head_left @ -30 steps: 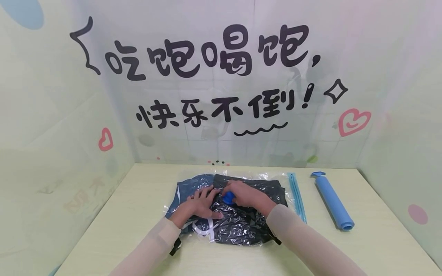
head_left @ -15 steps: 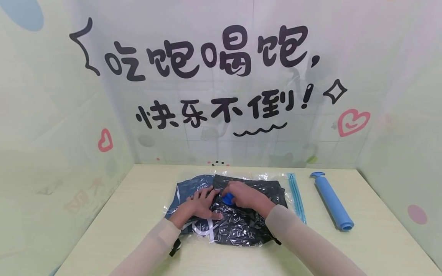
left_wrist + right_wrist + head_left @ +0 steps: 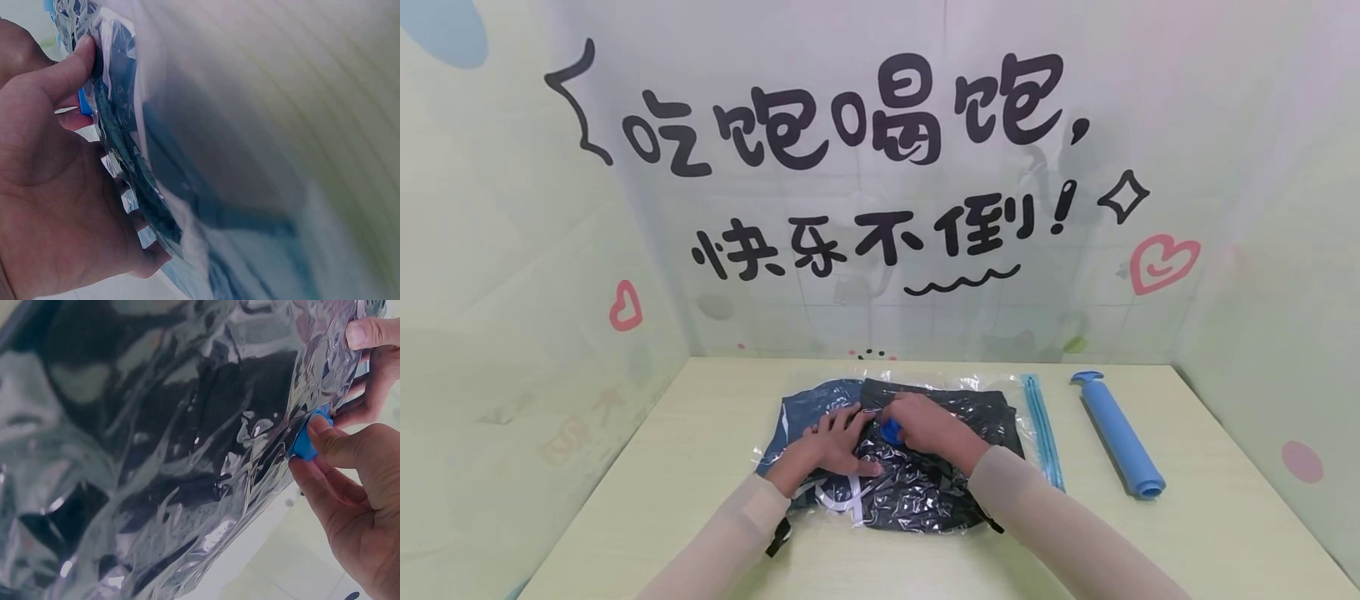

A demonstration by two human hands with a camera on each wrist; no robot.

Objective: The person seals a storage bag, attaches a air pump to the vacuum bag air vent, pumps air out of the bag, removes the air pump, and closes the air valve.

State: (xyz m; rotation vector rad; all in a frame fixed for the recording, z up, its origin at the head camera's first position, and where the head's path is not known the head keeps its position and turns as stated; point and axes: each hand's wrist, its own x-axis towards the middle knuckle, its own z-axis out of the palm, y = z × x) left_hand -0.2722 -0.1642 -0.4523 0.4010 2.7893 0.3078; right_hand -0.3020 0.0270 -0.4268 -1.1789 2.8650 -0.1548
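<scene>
A clear plastic vacuum storage bag (image 3: 917, 508) lies flat on the table with dark folded clothes inside, one blue and one black. The plastic is wrinkled and glossy. My left hand (image 3: 827, 447) rests on the bag with its fingers spread, just left of the blue valve cap (image 3: 891, 432). With thumb and fingers, my right hand (image 3: 931, 423) pinches that cap; the right wrist view shows the grip on the blue cap (image 3: 304, 444) from the side. Part of the cap is hidden behind the fingers.
To the right of the bag's teal zip edge (image 3: 1043, 433) lies a blue hand pump (image 3: 1122, 437) with a T-shaped handle. A printed curtain (image 3: 880, 325) stands behind the pale wooden table (image 3: 647, 492), with more curtain at both sides.
My right hand has turned slightly on the blue cap, and less of the cap shows now. The left hand stays in place on the bag. The pump has not moved.
</scene>
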